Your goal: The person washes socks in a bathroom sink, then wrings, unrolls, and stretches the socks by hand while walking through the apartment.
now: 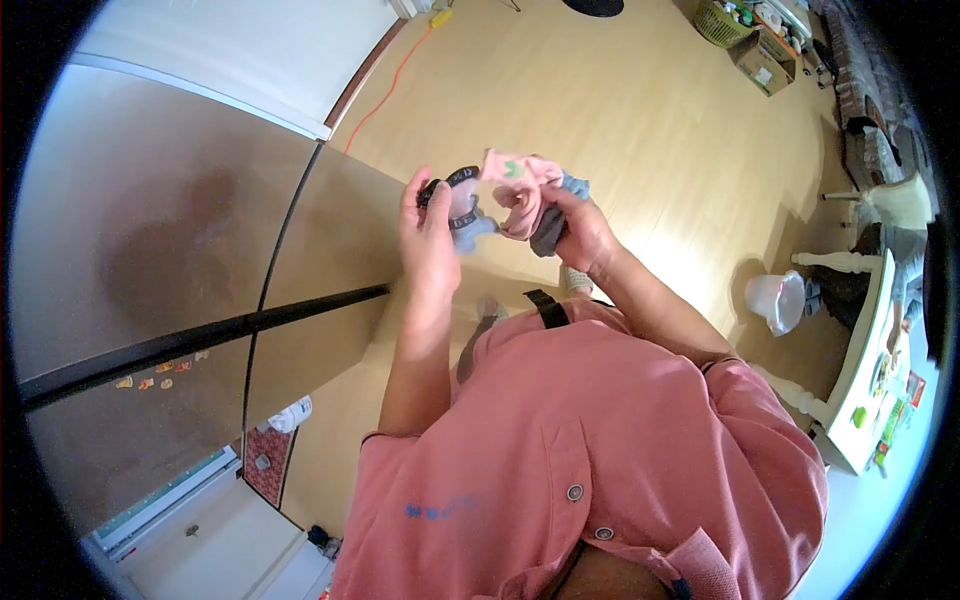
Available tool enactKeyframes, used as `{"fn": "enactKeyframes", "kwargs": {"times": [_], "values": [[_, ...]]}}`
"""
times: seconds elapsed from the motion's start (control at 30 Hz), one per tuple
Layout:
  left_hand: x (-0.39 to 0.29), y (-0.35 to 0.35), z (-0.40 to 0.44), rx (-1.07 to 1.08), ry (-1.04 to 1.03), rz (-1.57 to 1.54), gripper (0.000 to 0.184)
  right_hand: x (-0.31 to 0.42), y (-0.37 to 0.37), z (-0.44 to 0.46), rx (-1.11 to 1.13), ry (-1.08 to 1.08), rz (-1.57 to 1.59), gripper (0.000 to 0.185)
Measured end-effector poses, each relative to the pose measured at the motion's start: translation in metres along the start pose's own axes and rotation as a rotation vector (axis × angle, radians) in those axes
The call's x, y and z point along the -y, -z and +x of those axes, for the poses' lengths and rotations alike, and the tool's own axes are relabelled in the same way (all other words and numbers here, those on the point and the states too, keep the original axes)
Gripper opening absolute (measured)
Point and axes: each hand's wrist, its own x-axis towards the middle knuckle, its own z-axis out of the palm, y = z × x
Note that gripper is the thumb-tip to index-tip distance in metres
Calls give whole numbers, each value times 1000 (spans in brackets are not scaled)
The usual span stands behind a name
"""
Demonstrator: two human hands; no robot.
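My left hand (430,235) is closed, thumb against fingers, on a pale grey and blue sock (463,205) with black bands that carry white lettering. My right hand (588,232) is closed around a small bunch of socks. In it are a pink sock (520,178) with a green mark, a dark grey sock (547,232) hanging below, and a bit of light blue cloth (575,185) behind the fingers. The two hands are raised in front of my chest, side by side. The pink sock reaches close to the banded one; whether they touch I cannot tell.
A tall brown fridge (180,210) stands at left. An orange cord (385,88) runs along the wooden floor (640,110). At right are a white bin (775,303) and a white table (868,385); a green basket (722,24) and cardboard box (766,62) stand far right.
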Motion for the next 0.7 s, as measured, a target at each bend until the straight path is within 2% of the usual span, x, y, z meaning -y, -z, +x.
{"fn": "enactKeyframes", "kwargs": {"times": [0.03, 0.07, 0.1, 0.13, 0.23, 0.27, 0.37, 0.4, 0.5, 0.53, 0.63, 0.7], "values": [[-3, 1, -1, -17, 19, 33, 36, 2, 0, -2, 1, -13, 7, 28], [-5, 3, -1, -3, -7, 191, 36, 5, 0, -5, 1, -27, 14, 28], [-6, 3, -2, 59, -12, 151, 36, 8, -2, -7, 3, -40, 20, 27], [-7, 3, -3, 120, -17, 111, 36, 9, -4, -9, -36, -29, 31, 41], [-11, 0, -7, 308, 2, 86, 37, 10, -12, -20, 141, 166, -205, 65], [-12, -2, -7, 371, 14, 93, 38, 10, -18, -26, 158, 166, -186, 84], [-13, -4, -8, 635, -2, 187, 41, 17, -39, -34, 350, 181, -483, 81], [-12, -6, -9, 678, 6, 184, 45, 18, -35, -30, 298, 72, -615, 67], [-12, -6, -8, 655, 7, 237, 47, 28, -43, -30, 241, 22, -808, 44], [-13, -7, -9, 639, 32, 226, 51, 30, -49, -34, 215, 49, -810, 30], [-11, -1, -8, 651, -138, 433, 52, 33, -48, -31, 184, 179, -768, 28], [-5, 4, -6, 569, -90, 663, 47, 39, -57, -35, 173, 274, -775, 25]]}}
